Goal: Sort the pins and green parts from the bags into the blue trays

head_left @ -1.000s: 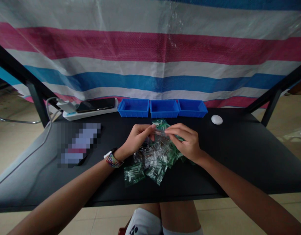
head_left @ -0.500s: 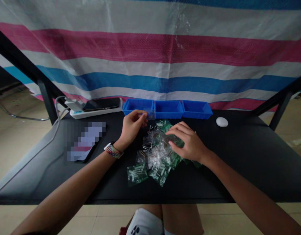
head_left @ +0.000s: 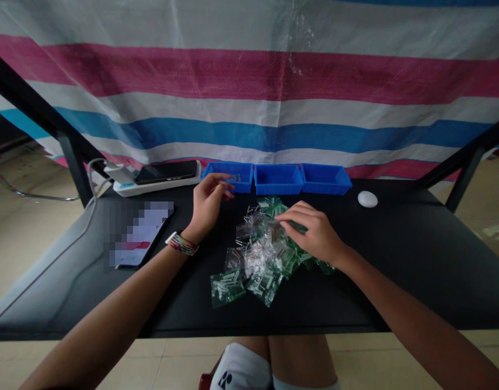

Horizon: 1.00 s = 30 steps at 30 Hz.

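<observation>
My left hand (head_left: 209, 203) is at the front of the left blue bin (head_left: 244, 187), thumb and forefinger slightly apart. Just beyond its fingertips, a small clear plastic bag (head_left: 235, 177) shows inside the bin's outline; whether they still touch is hard to see. Over the pile of small bags (head_left: 257, 260), my right hand (head_left: 308, 230) has its thumb and fingers closed on the edge of a clear plastic bag (head_left: 276, 226). Some bags in the pile are clear and others greenish, with small pin-like or screw-like pieces inside. My right hand covers part of the pile.
A middle blue bin (head_left: 278, 181) and a right blue bin (head_left: 326, 180) continue the row. Leftward are a power strip (head_left: 152, 187) with a dark phone (head_left: 166, 172) on it, and another phone (head_left: 146, 235). A white oval object (head_left: 367, 199) lies right on the black table (head_left: 395, 271).
My left hand has moved left and slightly back, and its fingers have parted near the clear bag, now over the left bin. The fingers of my right hand have closed at the pile.
</observation>
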Motion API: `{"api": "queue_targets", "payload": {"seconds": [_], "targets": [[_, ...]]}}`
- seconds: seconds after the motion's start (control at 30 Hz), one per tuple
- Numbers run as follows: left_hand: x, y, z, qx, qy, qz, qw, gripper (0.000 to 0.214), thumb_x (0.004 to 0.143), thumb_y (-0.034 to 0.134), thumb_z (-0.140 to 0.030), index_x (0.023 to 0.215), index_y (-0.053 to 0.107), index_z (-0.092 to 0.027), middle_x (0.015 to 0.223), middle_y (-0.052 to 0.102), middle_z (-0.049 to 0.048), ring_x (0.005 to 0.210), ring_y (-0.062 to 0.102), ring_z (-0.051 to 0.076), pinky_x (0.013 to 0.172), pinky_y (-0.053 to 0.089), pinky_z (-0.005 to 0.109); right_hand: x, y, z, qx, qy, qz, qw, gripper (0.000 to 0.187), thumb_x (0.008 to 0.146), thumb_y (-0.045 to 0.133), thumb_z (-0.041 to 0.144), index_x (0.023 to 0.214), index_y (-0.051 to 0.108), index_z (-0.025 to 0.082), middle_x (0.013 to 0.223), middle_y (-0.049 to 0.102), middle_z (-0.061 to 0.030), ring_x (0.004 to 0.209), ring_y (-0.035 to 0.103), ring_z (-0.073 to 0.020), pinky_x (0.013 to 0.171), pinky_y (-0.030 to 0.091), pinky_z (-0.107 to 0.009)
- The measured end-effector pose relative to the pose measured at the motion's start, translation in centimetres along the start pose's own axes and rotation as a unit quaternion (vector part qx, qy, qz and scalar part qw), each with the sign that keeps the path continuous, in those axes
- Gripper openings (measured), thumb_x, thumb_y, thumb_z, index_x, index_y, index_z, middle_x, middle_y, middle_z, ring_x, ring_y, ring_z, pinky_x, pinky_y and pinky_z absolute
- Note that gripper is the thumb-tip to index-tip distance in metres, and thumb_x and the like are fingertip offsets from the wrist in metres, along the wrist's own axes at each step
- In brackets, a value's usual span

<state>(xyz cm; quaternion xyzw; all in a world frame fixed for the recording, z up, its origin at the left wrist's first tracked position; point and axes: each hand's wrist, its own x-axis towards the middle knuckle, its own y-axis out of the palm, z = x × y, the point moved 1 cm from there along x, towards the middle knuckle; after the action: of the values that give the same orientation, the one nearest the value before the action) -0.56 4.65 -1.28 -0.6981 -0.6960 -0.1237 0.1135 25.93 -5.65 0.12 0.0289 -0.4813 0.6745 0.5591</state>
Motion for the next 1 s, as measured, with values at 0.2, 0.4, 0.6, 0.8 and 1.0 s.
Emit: {"api": "queue_targets", "payload": {"seconds": [0.2,0.4,0.6,0.8,1.0], "targets": [[-2.1,1.6,-1.4,0.052,0.031,0.165,0.984,0.022,0.096,0.071,-0.037,0.100,0.075,-0.016,0.081,0.072,0.0029,0.069,0.068,0.014,0.067,0.052,0.025,0.0,0.0,-1.0,0.170,0.192,-0.090,0.962,0.015,0.097,0.073,0.031,0.104,0.084,0.025,0.096,0.084,-0.0058,0.077,0.076,-0.0213,0.068,0.062,-0.037],[-4.0,3.2,-3.3,0.095,0.058,0.268,0.957,0.026,0.097,0.075,-0.041,0.098,0.079,-0.015,0.087,0.077,0.0066,0.077,0.068,0.017,0.072,0.052,0.026,-0.1,1.0,-1.2,0.329,0.272,-0.104,0.898,0.024,0.088,0.085,0.042,0.100,0.085,0.022,0.092,0.084,-0.0064,0.069,0.076,-0.0191,0.060,0.065,-0.033],[-5.0,3.9,-3.1,0.098,0.039,0.281,0.954,0.026,0.096,0.077,-0.039,0.088,0.079,-0.014,0.084,0.078,0.0060,0.076,0.068,0.015,0.072,0.051,0.025,-0.2,1.7,-0.2,0.385,0.279,-0.079,0.876,0.026,0.087,0.087,0.041,0.105,0.084,0.022,0.095,0.083,-0.0053,0.072,0.078,-0.0188,0.069,0.069,-0.035],[-4.8,3.9,-2.5,0.047,0.011,0.264,0.963,0.028,0.095,0.078,-0.039,0.084,0.075,-0.013,0.079,0.076,0.0051,0.072,0.066,0.014,0.068,0.049,0.024,-0.1,1.6,0.1,0.426,0.281,-0.060,0.858,0.030,0.081,0.092,0.034,0.104,0.078,0.021,0.091,0.080,-0.0023,0.077,0.080,-0.0188,0.077,0.069,-0.035],[-4.8,4.0,-2.7,0.032,-0.001,0.273,0.962,0.030,0.094,0.079,-0.041,0.083,0.075,-0.013,0.078,0.075,0.0050,0.072,0.065,0.014,0.068,0.049,0.024,-0.2,1.5,0.1,0.392,0.284,-0.055,0.873,0.031,0.082,0.092,0.037,0.099,0.074,0.018,0.087,0.079,-0.0036,0.073,0.080,-0.0192,0.073,0.068,-0.034]]}}
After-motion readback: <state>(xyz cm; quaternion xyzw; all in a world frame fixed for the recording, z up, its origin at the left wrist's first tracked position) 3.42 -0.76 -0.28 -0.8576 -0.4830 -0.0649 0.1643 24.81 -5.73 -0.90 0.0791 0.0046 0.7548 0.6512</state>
